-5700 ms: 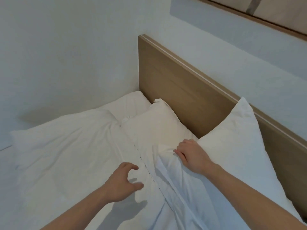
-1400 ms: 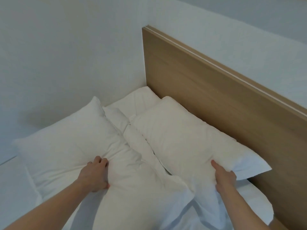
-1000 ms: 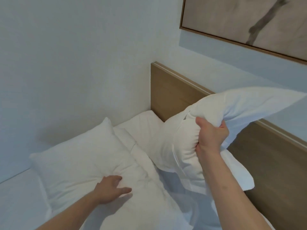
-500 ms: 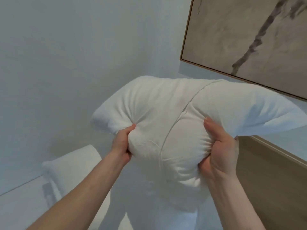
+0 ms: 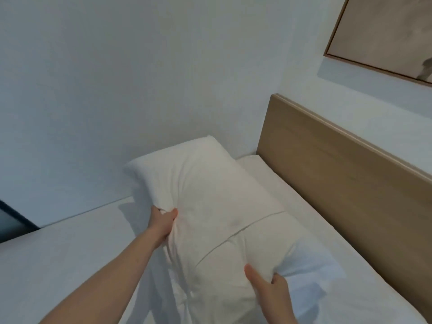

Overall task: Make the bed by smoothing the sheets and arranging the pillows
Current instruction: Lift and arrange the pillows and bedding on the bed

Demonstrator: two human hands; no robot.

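White pillow [image 5: 210, 206] gripped at both ends by left hand [image 5: 162, 220] and right hand [image 5: 268, 286], fingers clenched, hovered over the smoothed sheet [image 5: 70, 253] (headboard [image 5: 339, 174] placement apparently remained).

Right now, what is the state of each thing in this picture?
Plump white pillow: gripped at two edges, creased.
Left hand: shut on pillow edge.
Right hand: shut on pillow corner.
White bed sheet: flat, mostly smooth.
Wooden headboard: upright against wall.

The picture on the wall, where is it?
The picture hangs in the head view's top right corner, on the wall above the wooden headboard, up and right of the pillow.
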